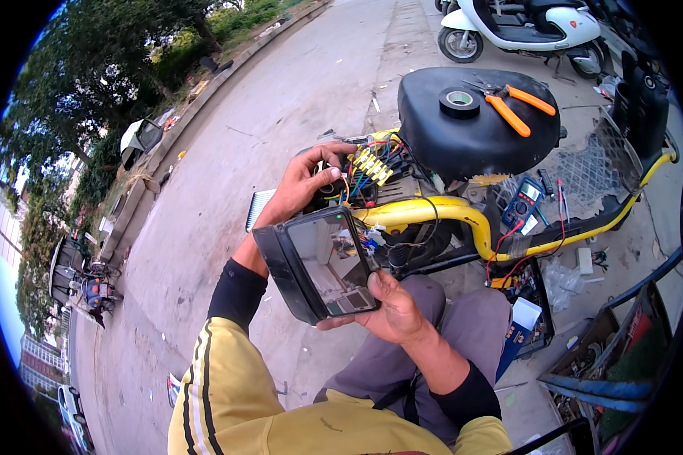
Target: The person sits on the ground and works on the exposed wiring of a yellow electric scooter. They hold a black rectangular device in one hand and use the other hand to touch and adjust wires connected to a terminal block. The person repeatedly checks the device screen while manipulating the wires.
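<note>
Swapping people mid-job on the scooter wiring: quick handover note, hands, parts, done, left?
Left hand: reaching into the opened bay of the yellow scooter frame, fingers at the wire bundle beside the yellow connector block.
Right hand: holding a black rectangular panel with a glossy face, tilted up over the lap.
Nearby: black tape roll and orange-handled pliers on the black seat; multimeter with red leads on the footboard; parts tray on the ground.
Done: bay open, wiring exposed, panel off.
Left: wiring looks unfinished; panel not refitted.
</note>
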A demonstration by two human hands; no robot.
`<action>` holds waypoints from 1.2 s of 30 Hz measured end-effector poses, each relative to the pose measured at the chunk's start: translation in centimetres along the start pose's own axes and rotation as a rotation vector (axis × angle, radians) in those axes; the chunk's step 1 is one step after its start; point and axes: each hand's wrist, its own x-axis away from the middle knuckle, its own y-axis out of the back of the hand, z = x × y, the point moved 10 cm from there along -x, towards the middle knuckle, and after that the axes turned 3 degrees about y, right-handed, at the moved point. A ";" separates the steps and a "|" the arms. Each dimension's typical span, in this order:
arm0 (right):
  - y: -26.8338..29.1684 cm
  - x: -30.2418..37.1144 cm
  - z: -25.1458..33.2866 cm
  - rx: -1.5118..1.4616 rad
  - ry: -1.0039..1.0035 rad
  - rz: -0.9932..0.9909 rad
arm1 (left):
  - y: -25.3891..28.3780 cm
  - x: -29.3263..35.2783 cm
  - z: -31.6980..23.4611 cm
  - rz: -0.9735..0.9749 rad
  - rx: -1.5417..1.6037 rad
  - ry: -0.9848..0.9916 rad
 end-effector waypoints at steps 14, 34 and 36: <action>0.2 -0.1 -1.0 -0.030 -0.035 0.007 | 0.4 -0.2 0.7 -0.002 -0.004 0.020; 0.4 0.0 -1.2 -0.036 -0.036 0.008 | 0.2 -0.5 0.5 0.017 -0.018 -0.018; 0.4 0.0 -1.3 -0.037 -0.038 0.008 | 0.2 -0.4 0.4 0.019 -0.025 -0.021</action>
